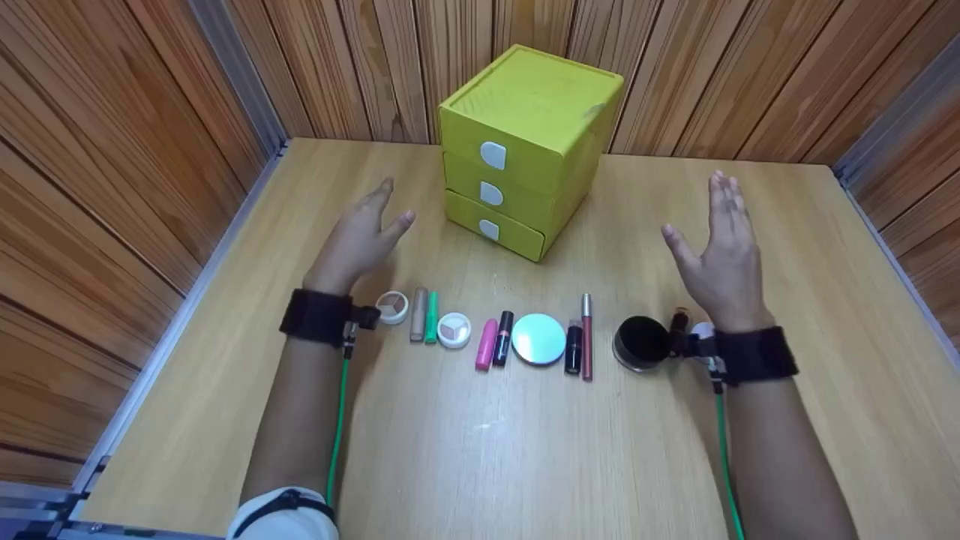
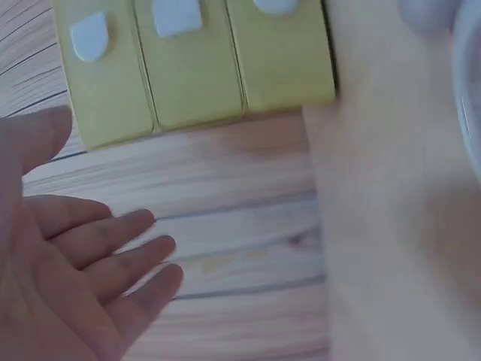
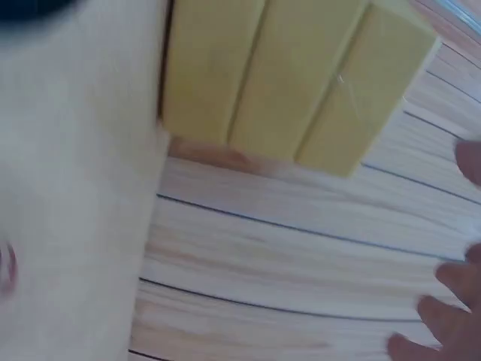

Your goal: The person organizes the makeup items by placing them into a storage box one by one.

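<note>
My left hand (image 1: 356,244) is held over the left side of the table, fingers straight and thumb apart, with nothing in it. My right hand (image 1: 724,266) is likewise empty, fingers extended, over the right side. Between them at the back stands a yellow-green box with three drawers (image 1: 517,154), all pushed in, with white tabs. Nearest the left wrist lies a small round white palette (image 1: 392,307), beside a grey-brown tube (image 1: 418,315) and a green tube (image 1: 431,318). Close to the right wrist sits a round black-lidded jar (image 1: 642,342); small items beyond it are partly hidden by the wrist camera.
Along the middle of the row lie another round white palette (image 1: 454,330), a pink tube (image 1: 486,345), a dark tube (image 1: 503,339), a shiny round compact (image 1: 538,339), a black tube (image 1: 573,348) and a slim red tube with a silver end (image 1: 586,345). Wood-plank walls (image 1: 360,67) border the table.
</note>
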The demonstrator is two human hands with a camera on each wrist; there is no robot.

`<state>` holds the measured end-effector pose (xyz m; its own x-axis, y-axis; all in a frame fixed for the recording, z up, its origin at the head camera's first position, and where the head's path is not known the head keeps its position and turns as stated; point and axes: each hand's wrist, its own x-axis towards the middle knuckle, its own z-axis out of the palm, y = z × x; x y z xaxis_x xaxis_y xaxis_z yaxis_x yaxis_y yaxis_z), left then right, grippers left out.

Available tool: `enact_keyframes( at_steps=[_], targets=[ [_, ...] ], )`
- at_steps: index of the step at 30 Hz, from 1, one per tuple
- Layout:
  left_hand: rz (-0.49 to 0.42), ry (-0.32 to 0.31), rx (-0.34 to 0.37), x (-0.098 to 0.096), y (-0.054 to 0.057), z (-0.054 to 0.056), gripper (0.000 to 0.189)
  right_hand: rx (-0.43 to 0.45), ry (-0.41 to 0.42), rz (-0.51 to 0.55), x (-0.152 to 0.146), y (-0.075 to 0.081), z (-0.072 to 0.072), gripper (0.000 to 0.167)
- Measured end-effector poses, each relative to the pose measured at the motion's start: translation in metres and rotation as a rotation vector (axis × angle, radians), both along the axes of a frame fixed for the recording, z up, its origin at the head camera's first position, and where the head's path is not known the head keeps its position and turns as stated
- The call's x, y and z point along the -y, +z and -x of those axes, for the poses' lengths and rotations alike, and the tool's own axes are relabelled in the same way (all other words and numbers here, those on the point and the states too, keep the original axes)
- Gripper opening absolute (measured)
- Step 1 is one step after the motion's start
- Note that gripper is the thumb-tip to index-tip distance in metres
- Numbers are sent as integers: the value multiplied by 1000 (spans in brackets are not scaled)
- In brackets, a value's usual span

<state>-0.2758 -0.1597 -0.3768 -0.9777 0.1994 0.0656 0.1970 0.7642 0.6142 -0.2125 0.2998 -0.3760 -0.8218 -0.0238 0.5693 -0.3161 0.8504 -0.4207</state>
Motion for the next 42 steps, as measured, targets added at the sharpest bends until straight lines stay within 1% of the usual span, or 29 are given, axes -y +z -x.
enact_keyframes(
  at_steps=[2,3,5,6,9,11,14,16,18,21,24,27,29,32,34,36,40,42],
  targets=[
    [-47,-15,24,-5,3,9,80,-48,-21,60,10,-2,2,75],
    [-63,-26,39,-7,3,14,79,-56,-24,84,15,-3,4,73],
    [-67,-46,89,-12,1,25,81,-40,-20,111,27,-4,9,70],
    [-60,-58,115,-14,-1,30,81,-29,-5,122,33,-5,11,69],
    [-32,-99,191,-18,-12,44,80,4,50,134,52,-7,20,67],
    [-35,-114,241,-20,-21,51,77,12,80,132,63,-8,26,68],
    [-56,-117,294,-21,-32,62,67,23,103,143,78,-7,38,68],
    [-66,-116,328,-21,-39,66,63,30,106,144,86,-7,46,69],
    [-69,-112,362,-22,-46,69,60,58,111,151,94,-7,51,70],
    [-57,-121,380,-25,-54,74,58,104,119,172,104,-8,58,72],
    [-72,-133,362,-30,-55,82,57,133,114,208,111,-8,64,76],
    [-86,-154,364,-37,-49,91,57,151,100,222,114,-7,70,84],
    [-87,-147,399,-38,-47,95,57,174,101,227,116,-11,73,89],
    [-100,-134,436,-38,-49,96,53,210,110,234,119,-18,76,95],
    [-129,-127,446,-38,-51,98,52,227,113,241,119,-23,79,98],
    [-180,-136,441,-40,-51,101,50,247,113,234,119,-24,82,100],
    [-287,-179,447,-44,-47,112,45,271,118,217,117,-22,89,101],
    [-320,-199,453,-46,-45,117,41,271,121,216,116,-19,92,100]
  ],
)
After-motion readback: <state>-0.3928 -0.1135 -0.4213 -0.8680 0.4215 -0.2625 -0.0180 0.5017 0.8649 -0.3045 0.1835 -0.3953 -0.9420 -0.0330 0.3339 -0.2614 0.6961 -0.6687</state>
